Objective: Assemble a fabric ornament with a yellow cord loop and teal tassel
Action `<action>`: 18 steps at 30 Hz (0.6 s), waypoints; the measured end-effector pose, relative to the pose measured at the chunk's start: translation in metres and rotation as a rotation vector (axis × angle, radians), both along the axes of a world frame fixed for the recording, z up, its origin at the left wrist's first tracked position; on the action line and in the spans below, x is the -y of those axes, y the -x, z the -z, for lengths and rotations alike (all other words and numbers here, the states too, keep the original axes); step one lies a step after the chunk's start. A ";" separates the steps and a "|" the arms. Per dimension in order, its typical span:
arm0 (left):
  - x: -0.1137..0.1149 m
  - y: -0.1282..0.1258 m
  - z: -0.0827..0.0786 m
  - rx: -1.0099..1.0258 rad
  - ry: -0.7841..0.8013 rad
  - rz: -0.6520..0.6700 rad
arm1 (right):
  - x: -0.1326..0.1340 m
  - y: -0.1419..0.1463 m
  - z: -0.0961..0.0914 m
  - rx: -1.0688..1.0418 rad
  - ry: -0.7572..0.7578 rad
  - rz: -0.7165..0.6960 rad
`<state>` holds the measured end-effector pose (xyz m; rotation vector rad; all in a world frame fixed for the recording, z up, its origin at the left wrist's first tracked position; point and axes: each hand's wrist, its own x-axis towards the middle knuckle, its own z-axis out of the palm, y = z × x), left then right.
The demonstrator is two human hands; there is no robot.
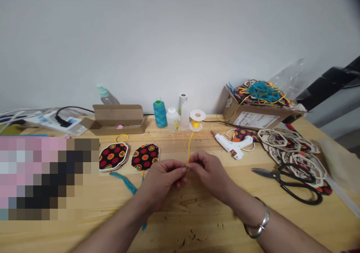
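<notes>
My left hand [163,179] and my right hand [209,170] meet over the middle of the wooden table [197,215], fingertips pinched together on a yellow cord [189,148]. The cord runs up from my fingers to a small white spool [197,118] wound with yellow cord near the back. Just left of my hands lie two fabric-covered pieces [128,156] in black with red and green dots. A teal tassel [125,181] lies by my left wrist. My right wrist wears a silver bangle.
A white glue gun [232,145] and black scissors [292,183] lie to the right, beside a pile of cut wooden frames [289,148]. A cardboard box [258,116] of cords stands at the back right. Teal thread cone [160,113], bottles and an open carton [116,119] line the wall.
</notes>
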<state>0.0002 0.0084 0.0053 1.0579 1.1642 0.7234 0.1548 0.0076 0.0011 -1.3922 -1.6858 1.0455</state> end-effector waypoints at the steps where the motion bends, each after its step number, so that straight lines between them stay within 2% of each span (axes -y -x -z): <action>1: 0.000 0.000 0.001 0.021 0.013 -0.005 | 0.000 0.000 0.000 -0.020 0.018 0.001; 10: 0.000 0.001 0.004 0.145 0.057 -0.031 | -0.003 -0.001 0.000 -0.218 0.162 -0.010; 15: 0.001 0.002 0.002 0.114 0.031 -0.006 | -0.003 -0.001 -0.004 -0.368 0.266 -0.022; 18: 0.001 0.002 0.002 0.094 0.023 0.000 | -0.002 0.000 -0.006 -0.395 0.273 -0.022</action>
